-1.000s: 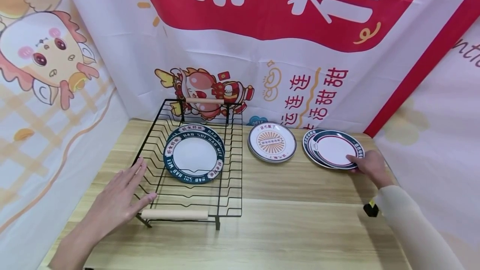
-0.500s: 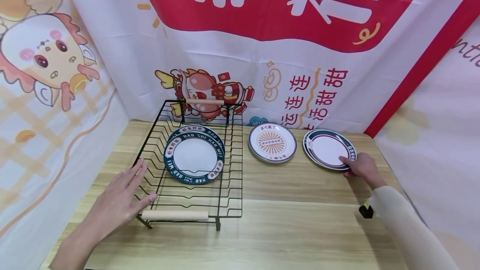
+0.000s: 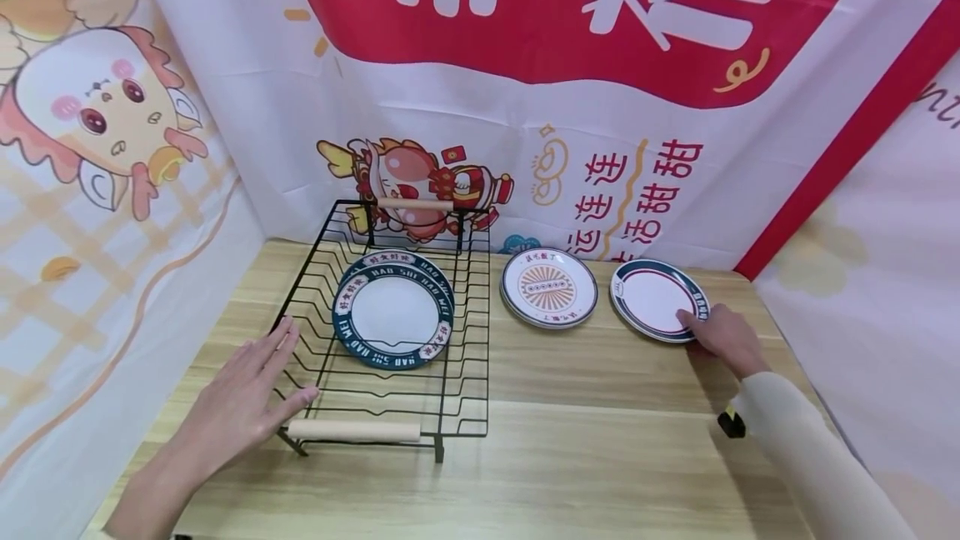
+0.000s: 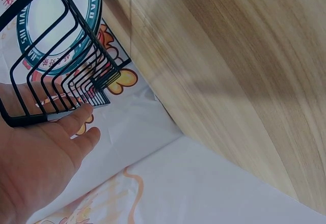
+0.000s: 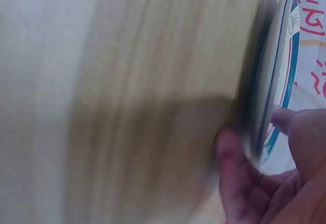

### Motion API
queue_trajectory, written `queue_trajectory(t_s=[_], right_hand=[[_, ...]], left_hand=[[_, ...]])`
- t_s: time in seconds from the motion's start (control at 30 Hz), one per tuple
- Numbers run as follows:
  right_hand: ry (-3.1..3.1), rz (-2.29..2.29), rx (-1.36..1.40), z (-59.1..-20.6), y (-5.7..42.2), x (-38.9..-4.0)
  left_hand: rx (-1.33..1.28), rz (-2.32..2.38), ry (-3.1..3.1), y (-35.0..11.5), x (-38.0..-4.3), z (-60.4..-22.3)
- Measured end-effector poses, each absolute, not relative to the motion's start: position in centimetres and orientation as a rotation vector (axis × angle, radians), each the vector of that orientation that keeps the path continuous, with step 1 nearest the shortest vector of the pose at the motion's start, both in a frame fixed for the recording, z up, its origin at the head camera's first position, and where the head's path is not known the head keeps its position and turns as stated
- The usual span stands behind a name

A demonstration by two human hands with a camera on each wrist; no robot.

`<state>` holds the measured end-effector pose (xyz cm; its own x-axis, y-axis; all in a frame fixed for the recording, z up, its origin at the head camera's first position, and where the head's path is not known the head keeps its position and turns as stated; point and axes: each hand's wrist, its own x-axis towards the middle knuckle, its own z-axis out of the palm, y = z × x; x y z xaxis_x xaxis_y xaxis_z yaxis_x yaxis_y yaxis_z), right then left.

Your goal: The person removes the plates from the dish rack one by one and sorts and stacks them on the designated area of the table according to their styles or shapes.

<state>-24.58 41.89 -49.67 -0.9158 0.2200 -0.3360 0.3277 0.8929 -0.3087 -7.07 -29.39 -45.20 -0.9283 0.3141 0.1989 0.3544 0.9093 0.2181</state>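
Note:
My right hand (image 3: 726, 340) pinches the near right rim of a white plate with a dark green band (image 3: 651, 300), thumb on top and fingers below. In the right wrist view, this plate (image 5: 280, 81) shows as the top of a close stack, its edge just over the table. My left hand (image 3: 236, 394) lies with straight, spread fingers along the left side of a black wire dish rack, near its front wooden handle (image 3: 355, 430). Seen from the left wrist, the fingers touch the rack's wire rim (image 4: 30, 119). Two overlapping teal-banded plates (image 3: 396, 315) lean in the rack.
Between rack and right stack sits another stack of white plates with an orange sunburst (image 3: 549, 288). The wooden table (image 3: 570, 473) meets printed cloth (image 3: 277, 107) at the back and both sides. A small black object (image 3: 731, 423) hangs by the right sleeve.
My right hand has moved left with the top green-banded plate, which now lines up over the plate below it. The left hand keeps its place on the rack; the head view shifts slightly.

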Motion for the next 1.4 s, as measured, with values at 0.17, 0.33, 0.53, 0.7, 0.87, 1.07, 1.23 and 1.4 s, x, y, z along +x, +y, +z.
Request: queue_trajectory(t_s=[0.17,0.33,0.53,0.7,0.87,1.07,1.23,1.4], right_hand=[[2.941,-0.252,0.384,-47.8,40.8,-25.3],[3.15,-0.1,0.172,-45.4,36.3,-25.9],[3.217,-0.177,-0.174,-41.9,28.6,-25.7],[3.2,-0.222,-0.352,-38.9,21.9,-25.5],[3.144,-0.298,-0.577,-36.1,16.1,-24.8],[3.026,-0.313,-0.814,-33.5,10.7,-23.9],[2.97,-0.282,-0.942,-32.6,7.1,-23.8],[2.876,-0.323,-0.987,-32.8,4.6,-23.8]], left_hand=[[-0.509,-0.373,-2.914,-29.4,-7.1,-45.2],[-0.504,-0.378,-2.919,-29.3,-7.0,-45.0],[-0.509,-0.376,-2.917,-29.2,-7.1,-45.1],[-0.505,-0.37,-2.925,-29.4,-7.1,-45.1],[-0.492,-0.381,-2.936,-29.4,-7.1,-45.0],[-0.489,-0.388,-2.937,-29.3,-7.1,-44.9],[-0.485,-0.39,-2.933,-29.3,-7.1,-44.8],[-0.49,-0.392,-2.932,-29.3,-7.1,-44.8]])
